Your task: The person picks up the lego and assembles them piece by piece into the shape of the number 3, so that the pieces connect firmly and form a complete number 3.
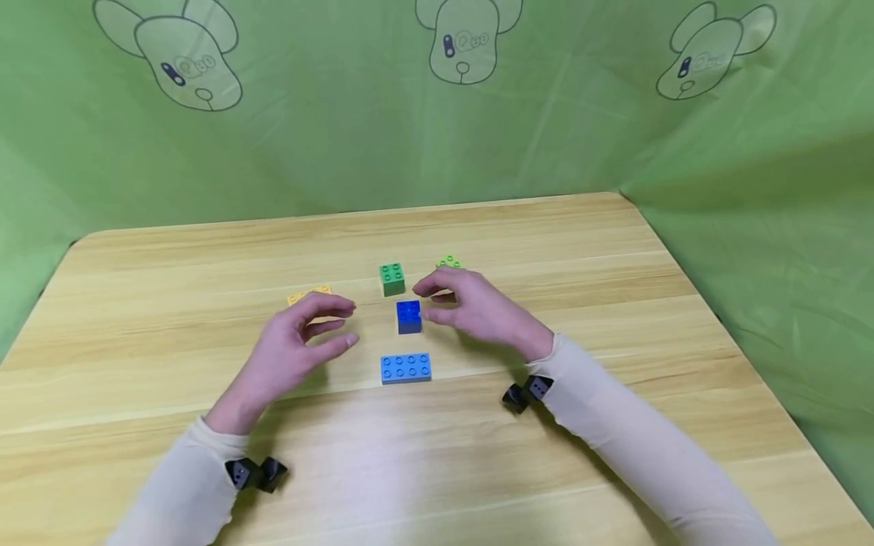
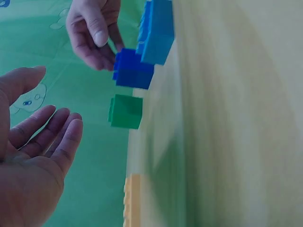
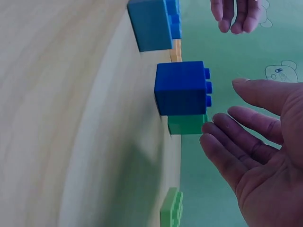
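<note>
A dark blue toy building brick (image 1: 409,318) sits on the table between the hands. My right hand (image 1: 471,303) hovers just right of it, fingers apart and nothing in them; in the right wrist view the dark blue brick (image 3: 180,88) stands beyond the fingertips. Over the table on the left, my left hand (image 1: 293,345) is empty with thumb and fingers spread. It partly covers a yellow-orange brick (image 1: 300,295). A green brick (image 1: 392,280) lies behind the dark blue one, and a long light blue brick (image 1: 406,368) lies in front. The right hand partly hides a lime green brick (image 1: 448,262).
The wooden table (image 1: 437,470) ends at a green cloth backdrop (image 1: 328,144) printed with mouse-like heads. More green cloth hangs along the right side. Each sleeved wrist carries a small black camera, such as the left camera (image 1: 256,474).
</note>
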The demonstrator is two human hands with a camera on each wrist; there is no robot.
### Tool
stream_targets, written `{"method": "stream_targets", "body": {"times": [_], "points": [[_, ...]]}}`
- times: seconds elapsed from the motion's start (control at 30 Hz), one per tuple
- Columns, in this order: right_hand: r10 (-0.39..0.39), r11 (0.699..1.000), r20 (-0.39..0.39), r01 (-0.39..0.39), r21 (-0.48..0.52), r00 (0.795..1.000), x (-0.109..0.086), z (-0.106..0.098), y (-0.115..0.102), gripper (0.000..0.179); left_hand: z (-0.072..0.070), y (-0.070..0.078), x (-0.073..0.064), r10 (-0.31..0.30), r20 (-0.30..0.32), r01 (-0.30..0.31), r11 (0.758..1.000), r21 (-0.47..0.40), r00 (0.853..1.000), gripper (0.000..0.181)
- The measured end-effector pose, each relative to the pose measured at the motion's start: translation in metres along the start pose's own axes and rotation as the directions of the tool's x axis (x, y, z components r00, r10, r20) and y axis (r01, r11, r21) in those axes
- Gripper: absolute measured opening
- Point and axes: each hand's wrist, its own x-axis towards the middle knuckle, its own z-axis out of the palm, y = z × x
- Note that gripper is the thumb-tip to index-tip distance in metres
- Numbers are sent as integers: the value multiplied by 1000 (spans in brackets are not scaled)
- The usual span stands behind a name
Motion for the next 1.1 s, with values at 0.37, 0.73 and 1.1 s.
{"method": "stream_targets", "body": {"times": [0.37,0.73,1.1], "points": [[9,999,18,-8,-54,1000,3,7,-2,40,20,-2,1,-76,79,71,995,76,994,40],[10,992,29,-6,-124,1000,5,12,1,44,36,-3,1,-177,129,151,970,190,976,44],[16,985,35,-10,-171,999,7,15,1,45,47,-4,3,-172,152,118,943,311,973,45]]}}
